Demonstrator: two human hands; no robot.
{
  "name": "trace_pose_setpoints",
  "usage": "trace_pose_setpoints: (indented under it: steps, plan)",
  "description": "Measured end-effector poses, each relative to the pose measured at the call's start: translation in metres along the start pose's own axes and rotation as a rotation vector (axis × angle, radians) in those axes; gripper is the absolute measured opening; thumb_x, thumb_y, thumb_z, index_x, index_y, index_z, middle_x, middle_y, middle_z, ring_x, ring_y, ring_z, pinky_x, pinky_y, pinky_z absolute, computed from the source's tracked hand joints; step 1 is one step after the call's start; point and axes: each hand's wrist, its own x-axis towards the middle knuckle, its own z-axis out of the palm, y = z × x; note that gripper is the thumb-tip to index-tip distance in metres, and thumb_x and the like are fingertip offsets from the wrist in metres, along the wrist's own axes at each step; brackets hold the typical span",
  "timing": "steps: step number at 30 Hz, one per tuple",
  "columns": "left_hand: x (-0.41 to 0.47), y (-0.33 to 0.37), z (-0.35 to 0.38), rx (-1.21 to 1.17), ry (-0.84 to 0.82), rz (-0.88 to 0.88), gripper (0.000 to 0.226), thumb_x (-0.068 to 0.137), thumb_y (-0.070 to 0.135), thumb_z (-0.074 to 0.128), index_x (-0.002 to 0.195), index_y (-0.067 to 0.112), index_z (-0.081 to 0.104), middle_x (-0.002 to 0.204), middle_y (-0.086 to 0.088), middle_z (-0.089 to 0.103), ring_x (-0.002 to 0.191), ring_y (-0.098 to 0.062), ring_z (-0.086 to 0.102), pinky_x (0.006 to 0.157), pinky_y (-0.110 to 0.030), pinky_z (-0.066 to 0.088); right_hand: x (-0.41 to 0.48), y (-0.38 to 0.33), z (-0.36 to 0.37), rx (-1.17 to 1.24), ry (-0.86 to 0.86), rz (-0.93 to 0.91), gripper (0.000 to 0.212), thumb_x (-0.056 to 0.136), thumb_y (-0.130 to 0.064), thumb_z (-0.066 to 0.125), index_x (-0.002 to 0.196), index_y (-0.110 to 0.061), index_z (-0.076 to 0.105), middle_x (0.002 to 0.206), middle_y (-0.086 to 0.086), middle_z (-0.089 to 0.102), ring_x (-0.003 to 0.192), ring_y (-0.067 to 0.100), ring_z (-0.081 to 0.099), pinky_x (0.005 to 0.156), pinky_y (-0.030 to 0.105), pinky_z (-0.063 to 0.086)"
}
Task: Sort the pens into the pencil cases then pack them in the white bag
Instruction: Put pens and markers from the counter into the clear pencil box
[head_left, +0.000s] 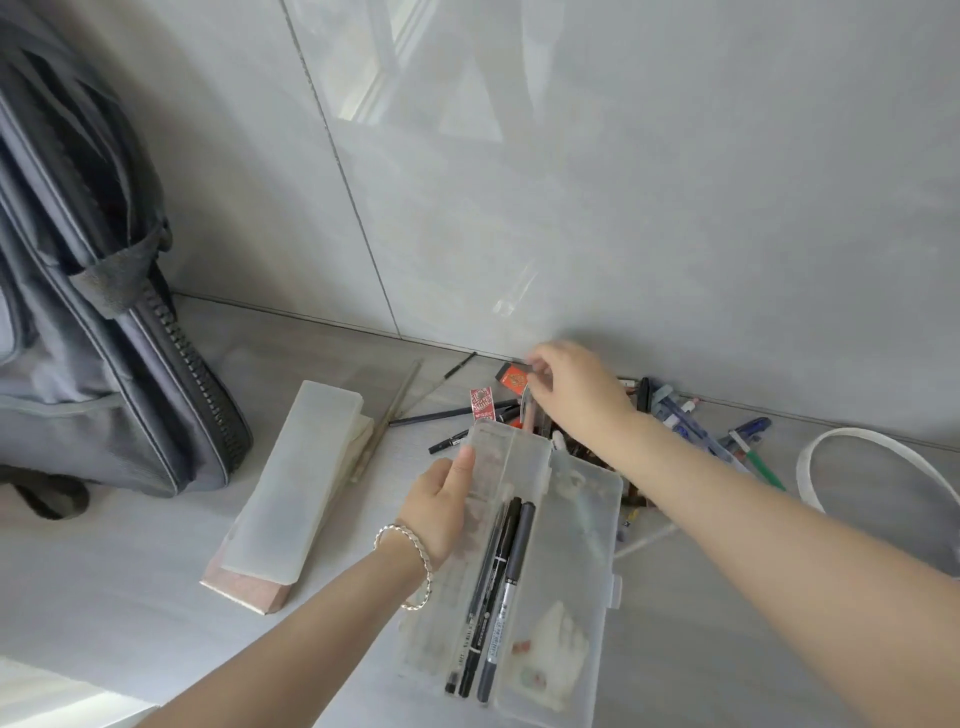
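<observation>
Three pens (498, 587) are lying in the open pencil case (576, 525), the left hand (441, 499) holding its edge. Beyond it, the right hand (571, 384) is pinching another pen (525, 404) above the large unsorted pile (691, 421). Bagging is waiting.

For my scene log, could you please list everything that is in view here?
open case: one, clear, centre
cased pens: three, black and grey, inside open case
shut case: one, frosted white, left of open case, on block
block: one, pinkish, under shut case
loose pens: many, mixed colours, along the wall
packets: two, red and orange, near the wall
bag: one, grey, far left
loop: one, white, far right
bracelet: one, silver, left wrist
held pen: one, pale, below right hand's fingers
left hand: grips open case's left side
right hand: pinches held pen
</observation>
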Motion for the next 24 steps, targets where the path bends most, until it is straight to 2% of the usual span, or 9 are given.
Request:
trace_pose_setpoints:
  steps: [3, 6, 8, 11, 13, 15, 19, 21, 24]
  plan:
    - [0.014, -0.004, -0.008, -0.033, 0.010, -0.055, 0.047, 0.092, 0.055, 0.032, 0.082, 0.013, 0.052, 0.073, -0.008, 0.053, 0.062, -0.023, 0.053, 0.058, -0.029, 0.046, 0.047, -0.004, 0.016, -0.185, -0.200, 0.077, 0.026, 0.089, -0.014, 0.053, 0.114, -0.008, 0.056, 0.116, 0.012, 0.062, 0.106, 0.031, 0.058, 0.085, 0.035, 0.049]
    - [0.018, -0.006, -0.012, -0.048, -0.002, -0.065, 0.049, 0.092, 0.055, 0.032, 0.084, 0.011, 0.052, 0.072, -0.010, 0.052, 0.061, -0.024, 0.051, 0.058, -0.030, 0.045, 0.062, -0.014, 0.031, -0.495, -0.225, 0.010, 0.023, 0.088, -0.011, 0.053, 0.110, -0.006, 0.054, 0.114, 0.013, 0.063, 0.105, 0.032, 0.060, 0.069, 0.030, 0.040]
    - [0.018, -0.008, -0.013, -0.058, 0.002, -0.074, 0.054, 0.091, 0.055, 0.032, 0.089, 0.005, 0.053, 0.073, -0.011, 0.051, 0.064, -0.024, 0.050, 0.063, -0.032, 0.045, 0.063, -0.017, 0.038, -0.563, -0.228, 0.001, 0.024, 0.088, -0.010, 0.053, 0.111, -0.006, 0.054, 0.113, 0.012, 0.064, 0.104, 0.030, 0.061, 0.065, 0.029, 0.036]
    - [0.014, -0.008, -0.011, -0.054, 0.043, -0.072, 0.051, 0.091, 0.056, 0.032, 0.083, 0.009, 0.051, 0.075, -0.010, 0.050, 0.070, -0.024, 0.051, 0.071, -0.033, 0.045, 0.059, -0.017, 0.040, -0.554, -0.226, 0.051, 0.026, 0.090, -0.023, 0.054, 0.112, -0.009, 0.055, 0.115, 0.009, 0.062, 0.105, 0.028, 0.060, 0.067, 0.029, 0.037]
    - [0.012, -0.008, -0.009, -0.060, 0.050, -0.064, 0.050, 0.091, 0.055, 0.032, 0.080, 0.010, 0.049, 0.074, -0.009, 0.051, 0.069, -0.024, 0.050, 0.070, -0.027, 0.045, 0.055, -0.015, 0.043, -0.567, -0.220, 0.090, 0.032, 0.090, -0.032, 0.056, 0.114, -0.011, 0.055, 0.117, 0.007, 0.060, 0.106, 0.028, 0.059, 0.069, 0.029, 0.038]
    - [0.008, -0.006, -0.009, -0.048, 0.059, -0.049, 0.047, 0.092, 0.053, 0.032, 0.075, 0.011, 0.046, 0.071, -0.006, 0.049, 0.065, -0.020, 0.048, 0.061, -0.020, 0.042, 0.053, -0.015, 0.047, -0.579, -0.207, 0.133, 0.028, 0.088, -0.022, 0.058, 0.114, -0.012, 0.054, 0.117, 0.006, 0.061, 0.105, 0.026, 0.060, 0.067, 0.028, 0.037]
    - [0.002, -0.009, -0.006, -0.028, 0.045, -0.036, 0.051, 0.092, 0.054, 0.031, 0.081, 0.008, 0.049, 0.073, -0.007, 0.050, 0.071, -0.024, 0.050, 0.075, -0.035, 0.045, 0.052, -0.014, 0.050, -0.533, -0.181, 0.175, 0.037, 0.083, -0.002, 0.054, 0.119, -0.008, 0.048, 0.116, 0.008, 0.062, 0.106, 0.027, 0.060, 0.070, 0.028, 0.040]
    - [0.000, -0.010, -0.006, -0.040, 0.040, -0.057, 0.054, 0.092, 0.055, 0.032, 0.086, 0.006, 0.053, 0.074, -0.008, 0.052, 0.072, -0.026, 0.053, 0.080, -0.042, 0.048, 0.049, -0.015, 0.045, -0.466, -0.142, 0.199, 0.039, 0.082, -0.007, 0.058, 0.120, -0.008, 0.048, 0.117, 0.008, 0.061, 0.106, 0.027, 0.059, 0.069, 0.029, 0.039]
    - [-0.006, -0.008, -0.005, -0.095, 0.050, -0.093, 0.050, 0.091, 0.056, 0.031, 0.082, 0.012, 0.053, 0.075, -0.011, 0.055, 0.079, -0.033, 0.060, 0.087, -0.050, 0.050, 0.033, -0.020, 0.025, -0.273, -0.020, 0.175, 0.040, 0.078, -0.022, 0.064, 0.115, -0.012, 0.051, 0.115, 0.007, 0.059, 0.105, 0.027, 0.057, 0.073, 0.030, 0.042]
